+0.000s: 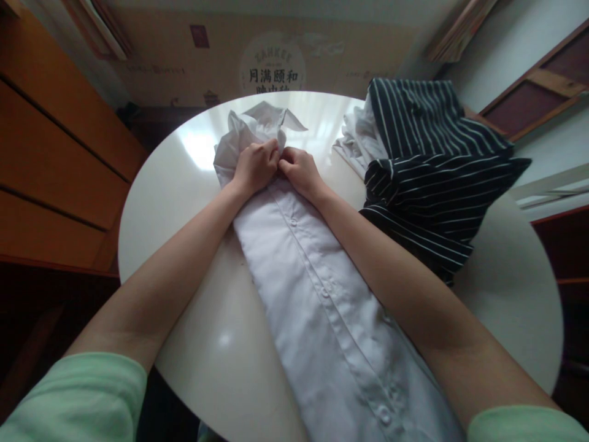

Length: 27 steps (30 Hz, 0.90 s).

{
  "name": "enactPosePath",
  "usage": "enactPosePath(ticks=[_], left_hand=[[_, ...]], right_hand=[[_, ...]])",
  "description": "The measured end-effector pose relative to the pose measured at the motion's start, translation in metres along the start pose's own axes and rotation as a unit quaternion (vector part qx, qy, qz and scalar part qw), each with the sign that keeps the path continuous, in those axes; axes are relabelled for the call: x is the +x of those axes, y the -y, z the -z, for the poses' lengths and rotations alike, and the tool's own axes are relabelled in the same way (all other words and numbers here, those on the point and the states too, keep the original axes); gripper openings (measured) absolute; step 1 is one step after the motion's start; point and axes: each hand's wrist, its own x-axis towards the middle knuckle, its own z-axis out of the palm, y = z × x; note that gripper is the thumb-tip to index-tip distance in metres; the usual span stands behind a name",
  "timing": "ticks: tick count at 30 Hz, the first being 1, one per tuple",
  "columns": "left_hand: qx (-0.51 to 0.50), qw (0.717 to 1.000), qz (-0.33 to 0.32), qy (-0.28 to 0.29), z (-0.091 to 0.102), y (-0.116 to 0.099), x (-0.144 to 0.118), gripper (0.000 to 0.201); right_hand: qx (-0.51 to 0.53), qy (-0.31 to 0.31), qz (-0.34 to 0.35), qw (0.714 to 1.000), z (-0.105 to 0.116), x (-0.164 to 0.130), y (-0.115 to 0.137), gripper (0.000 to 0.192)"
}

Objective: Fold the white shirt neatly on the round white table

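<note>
Head view: a white cloth button-front shirt (294,264), folded into a long narrow strip, lies on the glossy white round table (193,350), running from the upper centre of the frame down to the bottom edge right of centre. Its long axis slants between the two forearms, collar end pointing to the top of the frame, slightly left; the button placket (317,282) follows that line. Left hand (257,166) and right hand (300,172) meet side by side just below the collar (264,120), fingers curled in and seemingly pinching the cloth there, though the fingertips are partly hidden. Most of the strip stretches from this grip toward the viewer; the loose collar sticks out beyond, closer to the left hand. Black-and-white striped cloth (432,184) lies at the upper right, nearer the right arm.
</note>
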Motion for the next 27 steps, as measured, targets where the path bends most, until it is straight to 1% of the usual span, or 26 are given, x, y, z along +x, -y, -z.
enactPosePath(ticks=[3,11,14,16,18,20,22,24,27], left_hand=[[-0.005,1.0,-0.002,-0.004,0.001,0.0,0.0,0.023],[-0.055,0.997,-0.026,-0.045,-0.003,0.002,0.002,0.017],[-0.057,0.997,-0.023,-0.044,-0.003,0.002,0.002,0.015],[-0.05,0.998,-0.02,-0.041,-0.002,0.001,0.001,0.016],[-0.041,0.998,-0.019,-0.052,0.0,0.0,-0.001,0.017],[-0.032,0.997,-0.017,-0.071,0.002,-0.002,-0.003,0.02],[-0.032,0.996,-0.011,-0.082,0.003,-0.003,-0.005,0.028],[-0.049,0.995,-0.011,-0.08,0.003,-0.004,-0.005,0.037],[-0.086,0.993,-0.025,-0.081,0.001,-0.001,-0.003,0.044]], right_hand=[[0.009,-0.004,0.001,1.0,0.0,0.0,0.0,0.011],[0.055,-0.012,-0.004,0.998,0.0,-0.001,0.002,0.014],[0.064,-0.013,-0.017,0.998,0.001,-0.001,0.004,0.015],[0.091,-0.004,-0.029,0.995,0.001,-0.001,0.005,0.015],[0.134,0.008,-0.041,0.99,0.001,-0.001,0.005,0.016],[0.172,0.018,-0.054,0.983,0.0,-0.001,0.005,0.016],[0.196,0.019,-0.064,0.978,0.001,-0.002,0.007,0.015],[0.212,0.016,-0.069,0.975,0.002,-0.003,0.008,0.016],[0.226,0.013,-0.064,0.972,0.003,-0.004,0.01,0.017]])
